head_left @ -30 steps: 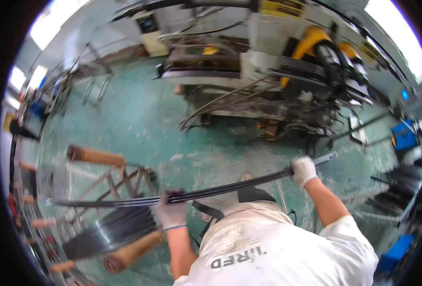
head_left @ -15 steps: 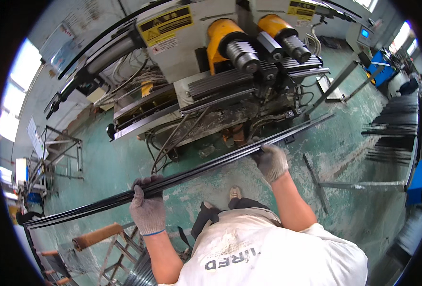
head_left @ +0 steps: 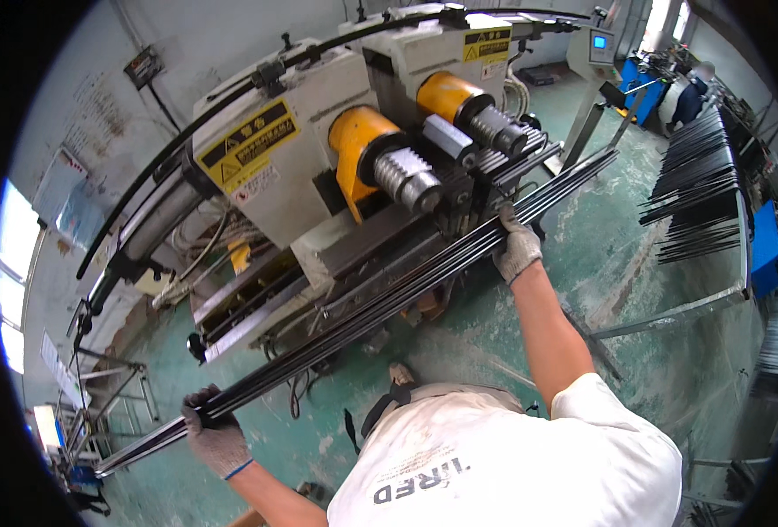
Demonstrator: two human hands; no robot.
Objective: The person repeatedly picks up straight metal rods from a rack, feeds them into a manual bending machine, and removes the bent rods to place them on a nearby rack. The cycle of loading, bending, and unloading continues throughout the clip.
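A bundle of long thin dark metal rods (head_left: pixel 354 323) stretches slantwise across my front, its right end farther away and higher in the picture. My left hand (head_left: pixel 215 436), in a grey knitted glove, is closed round the bundle near its left part. Toward the right part, my gloved right hand (head_left: pixel 518 246) grips the same bundle. Just beyond the rods stands a grey machine (head_left: pixel 275 189) with two yellow-housed spindles (head_left: pixel 367 151). The right half of the bundle passes close in front of the machine's bed; I cannot tell whether they touch.
On the right a metal rack (head_left: pixel 670 323) carries many dark rods (head_left: pixel 692 180). A control box with a lit screen (head_left: pixel 600 42) stands at the far right, and a person (head_left: pixel 689 98) is beyond it. A metal frame stand (head_left: pixel 125 386) is at the left.
The rods have come closer to the machine, held in both hands. My left hand has slid or moved farther left, and my right hand is farther forward. The view has shifted.
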